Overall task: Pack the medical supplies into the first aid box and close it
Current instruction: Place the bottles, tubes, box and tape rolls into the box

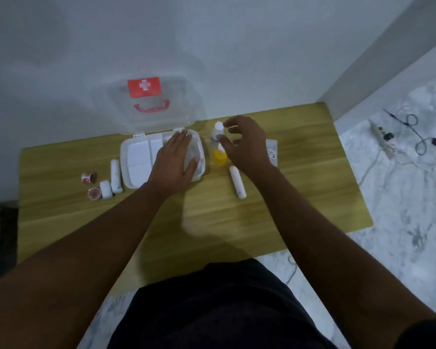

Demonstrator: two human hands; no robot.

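The white first aid box [132,161] lies open on the wooden table, its clear lid [149,107] with a red cross label leaning on the wall. My left hand [175,161] rests flat on the box's right side, fingers spread. My right hand [244,142] hovers with curled fingers apart beside a white bottle [217,131] and above a yellow bottle [220,158], holding nothing. A white roll [238,182] lies right of the box. Left of it sit another long white roll [115,175], a short roll [106,189] and two red-white tape rolls [89,178] [94,193].
A flat white packet [272,153] lies behind my right wrist. The table [224,222] stands against a white wall in a corner. On the marble floor to the right lie a power strip [383,137] and black cables [418,132].
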